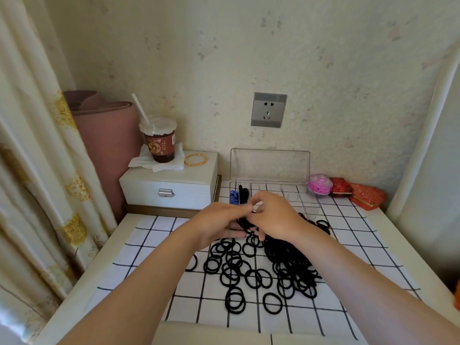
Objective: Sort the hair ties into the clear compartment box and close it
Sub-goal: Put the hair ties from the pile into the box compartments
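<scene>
Thin black hair ties [278,250] are lying in overlapping loops on the bench [82,290]. Left hand [219,220] and right hand [276,215] are pinching a bunch with curled fingers, just before the open clear box [270,166].

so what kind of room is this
Probably a home bedroom or dressing corner: a white jewellery box with gold bangles on top, a curtain, and a wall socket.
</scene>
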The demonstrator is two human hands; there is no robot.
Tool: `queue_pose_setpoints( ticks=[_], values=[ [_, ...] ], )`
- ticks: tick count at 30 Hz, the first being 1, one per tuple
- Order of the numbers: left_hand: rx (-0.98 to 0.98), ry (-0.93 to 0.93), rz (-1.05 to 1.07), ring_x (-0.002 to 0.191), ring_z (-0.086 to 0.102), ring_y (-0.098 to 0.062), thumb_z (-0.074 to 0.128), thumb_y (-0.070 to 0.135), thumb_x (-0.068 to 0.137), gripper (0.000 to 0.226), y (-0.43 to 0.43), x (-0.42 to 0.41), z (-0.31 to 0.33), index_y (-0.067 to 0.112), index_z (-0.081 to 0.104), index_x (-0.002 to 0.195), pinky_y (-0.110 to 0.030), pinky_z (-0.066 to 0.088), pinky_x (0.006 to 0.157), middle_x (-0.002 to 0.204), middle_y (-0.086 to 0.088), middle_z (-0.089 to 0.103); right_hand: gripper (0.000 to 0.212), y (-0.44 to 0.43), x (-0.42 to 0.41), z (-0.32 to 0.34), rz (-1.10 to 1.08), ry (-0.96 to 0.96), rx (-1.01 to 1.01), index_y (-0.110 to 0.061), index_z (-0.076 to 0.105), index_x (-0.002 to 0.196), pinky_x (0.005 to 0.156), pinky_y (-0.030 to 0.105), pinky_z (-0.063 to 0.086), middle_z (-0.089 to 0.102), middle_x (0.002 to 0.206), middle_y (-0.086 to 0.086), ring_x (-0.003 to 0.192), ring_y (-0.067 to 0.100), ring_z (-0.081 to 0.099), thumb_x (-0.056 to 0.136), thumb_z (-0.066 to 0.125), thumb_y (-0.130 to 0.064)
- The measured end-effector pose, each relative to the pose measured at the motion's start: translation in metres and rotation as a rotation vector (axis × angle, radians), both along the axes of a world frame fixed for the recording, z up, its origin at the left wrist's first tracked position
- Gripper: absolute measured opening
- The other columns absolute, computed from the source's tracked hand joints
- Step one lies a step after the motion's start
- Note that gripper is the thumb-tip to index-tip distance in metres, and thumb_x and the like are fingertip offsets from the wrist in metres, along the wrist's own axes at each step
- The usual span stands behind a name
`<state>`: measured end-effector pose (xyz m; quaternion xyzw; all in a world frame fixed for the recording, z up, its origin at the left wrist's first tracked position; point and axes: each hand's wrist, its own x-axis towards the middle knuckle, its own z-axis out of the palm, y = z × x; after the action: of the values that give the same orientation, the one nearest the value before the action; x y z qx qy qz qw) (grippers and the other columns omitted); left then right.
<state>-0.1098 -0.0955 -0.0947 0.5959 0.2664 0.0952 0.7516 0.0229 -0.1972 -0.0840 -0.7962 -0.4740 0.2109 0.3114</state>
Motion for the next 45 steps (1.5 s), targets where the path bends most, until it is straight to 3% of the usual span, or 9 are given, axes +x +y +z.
queue_pose_setpoints(
  ticks=[5, 13, 19, 24, 29, 31, 34, 41, 45],
  values=[
    [0.117, 0.027, 0.019, 0.108, 0.067, -0.021, 0.064, 0.006, 0.092, 0.028, 0.006, -0.002, -0.004, 0.01, 0.07, 0.119, -0.028, 0.058, 0.085, 0.119, -0.007, 0.069, 0.031, -0.002, 0.006, 0.005, -0.003, -0.147, -0.067, -0.033, 0.063, 0.11, 0.069, 0.027, 0.049, 0.063, 0.088, -0.013, 0.082, 0.01, 0.062, 0.082, 0.07, -0.047],
    [0.226, 0.035, 0.021, 0.093, 0.073, -0.018, 0.073, 0.01, 0.086, 0.033, 0.007, -0.006, 0.002, 0.016, 0.067, 0.118, -0.03, 0.059, 0.081, 0.112, -0.01, 0.067, 0.02, -0.004, 0.015, 0.004, -0.022, 0.451, -0.069, -0.01, 0.073, 0.106, 0.065, 0.033, 0.061, 0.07, 0.109, 0.026, 0.074, 0.025, 0.068, 0.087, 0.073, -0.014],
    [0.965, 0.452, -0.16, 0.092, 0.063, -0.01, 0.067, 0.027, 0.089, 0.017, 0.024, -0.021, -0.006, 0.038, 0.068, 0.102, -0.024, 0.047, 0.081, 0.101, 0.016, 0.066, 0.018, -0.011, 0.019, 0.0, 0.094, 0.24, -0.153, -0.016, 0.073, 0.109, 0.063, 0.029, 0.061, 0.072, 0.094, 0.004, 0.079, 0.016, 0.069, 0.093, 0.065, -0.016],
    [1.168, 0.702, -0.426, 0.095, 0.054, -0.008, 0.072, 0.02, 0.085, 0.041, 0.022, -0.02, -0.01, 0.035, 0.066, 0.122, -0.021, 0.042, 0.083, 0.118, 0.011, 0.062, 0.017, -0.009, 0.016, 0.004, 0.176, 0.176, -0.137, -0.025, 0.07, 0.106, 0.05, 0.023, 0.052, 0.07, 0.103, 0.0, 0.082, 0.017, 0.071, 0.094, 0.062, -0.017],
    [1.231, 0.757, -0.344, 0.089, 0.059, -0.014, 0.064, 0.022, 0.088, 0.028, 0.019, -0.008, -0.013, 0.033, 0.072, 0.113, -0.025, 0.049, 0.079, 0.111, 0.007, 0.066, 0.016, -0.005, 0.001, -0.007, 0.296, 0.18, -0.207, -0.028, 0.066, 0.102, 0.06, 0.03, 0.058, 0.072, 0.103, 0.007, 0.08, 0.024, 0.075, 0.093, 0.063, -0.015],
    [1.237, 0.759, -0.356, 0.089, 0.063, -0.017, 0.063, 0.024, 0.086, 0.027, 0.02, -0.008, -0.017, 0.027, 0.073, 0.111, -0.03, 0.054, 0.081, 0.106, 0.003, 0.069, 0.027, -0.002, -0.006, -0.014, 0.355, 0.108, -0.249, -0.024, 0.066, 0.116, 0.081, 0.038, 0.06, 0.069, 0.105, 0.006, 0.086, 0.026, 0.072, 0.09, 0.068, -0.016],
    [1.206, 0.707, -0.322, 0.095, 0.064, -0.02, 0.062, 0.027, 0.085, 0.025, 0.027, -0.013, -0.021, 0.016, 0.071, 0.105, -0.037, 0.055, 0.086, 0.108, -0.001, 0.067, 0.049, 0.003, -0.016, -0.02, 0.36, -0.053, -0.307, -0.015, 0.056, 0.134, 0.078, 0.035, 0.058, 0.063, 0.104, 0.006, 0.08, 0.018, 0.063, 0.088, 0.072, -0.023],
    [1.09, 0.55, -0.138, 0.075, 0.055, -0.005, 0.066, 0.032, 0.082, 0.009, 0.034, -0.024, -0.008, 0.025, 0.063, 0.087, -0.021, 0.042, 0.067, 0.087, 0.009, 0.061, 0.028, 0.012, -0.025, -0.028, 0.294, -0.246, -0.318, -0.005, 0.073, 0.089, 0.073, 0.036, 0.054, 0.068, 0.085, 0.01, 0.077, 0.022, 0.062, 0.085, 0.068, -0.032],
    [0.991, 0.461, -0.033, 0.076, 0.058, -0.007, 0.066, 0.027, 0.085, 0.005, 0.035, -0.026, -0.006, 0.026, 0.064, 0.09, -0.022, 0.042, 0.063, 0.082, 0.009, 0.065, 0.027, 0.007, -0.017, -0.02, 0.275, -0.184, -0.305, -0.006, 0.073, 0.09, 0.072, 0.032, 0.054, 0.071, 0.087, 0.01, 0.071, 0.021, 0.064, 0.086, 0.068, -0.032]
  ],
)
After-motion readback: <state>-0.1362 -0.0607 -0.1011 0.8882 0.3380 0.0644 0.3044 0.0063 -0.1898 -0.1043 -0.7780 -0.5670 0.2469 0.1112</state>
